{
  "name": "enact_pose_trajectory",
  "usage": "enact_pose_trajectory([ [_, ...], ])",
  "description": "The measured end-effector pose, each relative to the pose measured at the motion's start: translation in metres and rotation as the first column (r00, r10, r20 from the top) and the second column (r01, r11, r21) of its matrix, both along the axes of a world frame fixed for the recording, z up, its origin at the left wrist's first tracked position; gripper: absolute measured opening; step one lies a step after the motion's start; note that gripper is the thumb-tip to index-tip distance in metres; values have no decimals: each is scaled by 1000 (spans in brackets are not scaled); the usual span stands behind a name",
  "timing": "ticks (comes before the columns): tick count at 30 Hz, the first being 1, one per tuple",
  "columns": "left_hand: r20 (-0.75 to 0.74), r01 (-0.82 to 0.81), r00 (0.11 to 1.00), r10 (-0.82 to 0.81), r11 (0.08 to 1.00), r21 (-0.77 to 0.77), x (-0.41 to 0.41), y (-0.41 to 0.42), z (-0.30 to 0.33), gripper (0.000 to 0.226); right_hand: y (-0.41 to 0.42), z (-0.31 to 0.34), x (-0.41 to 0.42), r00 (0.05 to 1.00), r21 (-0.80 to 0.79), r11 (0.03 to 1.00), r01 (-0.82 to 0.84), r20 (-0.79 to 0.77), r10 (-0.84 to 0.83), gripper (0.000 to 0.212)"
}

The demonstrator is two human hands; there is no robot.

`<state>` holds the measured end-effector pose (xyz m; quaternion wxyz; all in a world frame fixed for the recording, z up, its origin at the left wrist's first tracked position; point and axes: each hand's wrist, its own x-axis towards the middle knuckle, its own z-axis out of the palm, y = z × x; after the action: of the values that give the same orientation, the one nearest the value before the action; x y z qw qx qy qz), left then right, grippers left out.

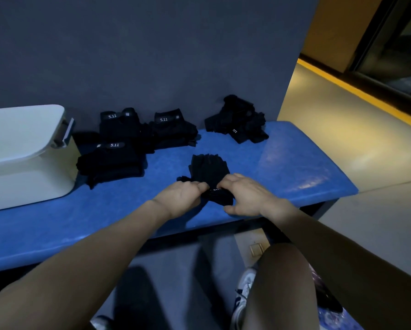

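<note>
Care at the cuff counts here. The black glove lies at the near middle of the blue worktop, its fingers pointing to 12 o'clock. Our left hand and right hand both pinch its cuff end, fingers and thumbs closed on the fabric. We judge it best to pull it flat and square before carrying it to the neat stacks at 10 o'clock, clear of the loose heap at 1 o'clock.
</note>
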<state>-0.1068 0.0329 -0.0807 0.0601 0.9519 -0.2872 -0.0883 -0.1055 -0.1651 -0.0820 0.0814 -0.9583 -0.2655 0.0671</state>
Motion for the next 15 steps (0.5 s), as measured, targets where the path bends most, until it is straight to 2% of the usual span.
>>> enact_pose_trajectory([
  [2, -76, -27, 997, 17, 989, -143, 0, 7, 2, 30, -3, -5, 1, 998, 2, 999, -33, 60, 32, 51],
  [4, -143, -83, 989, 42, 951, -297, 0, 14, 3, 27, -4, -8, 2, 997, 60, 998, -27, 69, 23, 36],
  [7, -242, -184, 968, 74, 861, -474, -1, 21, -1, 22, -3, -6, 1, 996, 226, 971, 79, -50, -69, 12],
  [10, -283, -235, 954, 103, 841, -487, 2, 25, -8, 23, -9, -3, 7, 972, 356, 913, 202, -185, -142, 11],
  [12, -296, -281, 944, 143, 820, -498, 5, 24, -11, 10, -11, 1, 12, 949, 427, 866, 260, -276, -149, 17],
  [13, -319, -319, 934, 164, 787, -528, 6, 22, -11, 3, -11, 2, 14, 929, 470, 827, 308, -335, -156, 20],
  [15, -397, -426, 892, 215, 695, -580, 10, 15, -9, 11, -10, 2, 18, 871, 571, 689, 446, -454, -188, 16],
])
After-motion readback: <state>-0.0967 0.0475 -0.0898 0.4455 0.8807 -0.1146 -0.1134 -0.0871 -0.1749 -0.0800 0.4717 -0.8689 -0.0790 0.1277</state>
